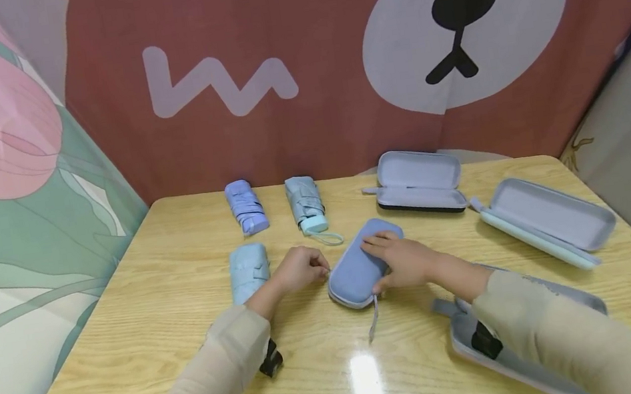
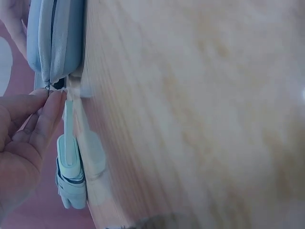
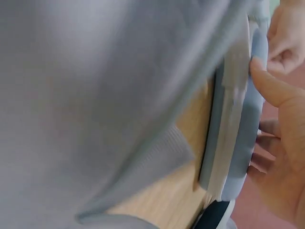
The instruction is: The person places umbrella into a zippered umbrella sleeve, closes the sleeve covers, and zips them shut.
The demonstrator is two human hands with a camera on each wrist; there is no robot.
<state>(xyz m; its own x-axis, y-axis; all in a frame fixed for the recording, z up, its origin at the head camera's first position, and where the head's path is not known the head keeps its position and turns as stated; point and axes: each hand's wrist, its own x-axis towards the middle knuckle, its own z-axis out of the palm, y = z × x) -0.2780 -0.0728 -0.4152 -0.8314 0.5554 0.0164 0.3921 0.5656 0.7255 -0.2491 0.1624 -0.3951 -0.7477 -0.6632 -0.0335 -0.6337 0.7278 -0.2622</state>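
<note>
From here, the head camera looks forward and down across most of the surface (image 1: 150,355), while both wrist cameras peer in low and close, tipped sideways, all three catching the same blue case (image 1: 355,271).

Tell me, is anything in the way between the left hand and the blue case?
No, nothing visible is: the left hand pinches the zipper pull on the blue case, and the right hand rests on its top.

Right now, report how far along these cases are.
Done: the blue case is folded together. In hand: the left grip pinches its zip pull while the right grip holds it. Remaining, apparently: three open cases and three folded umbrellas lying out.
</note>
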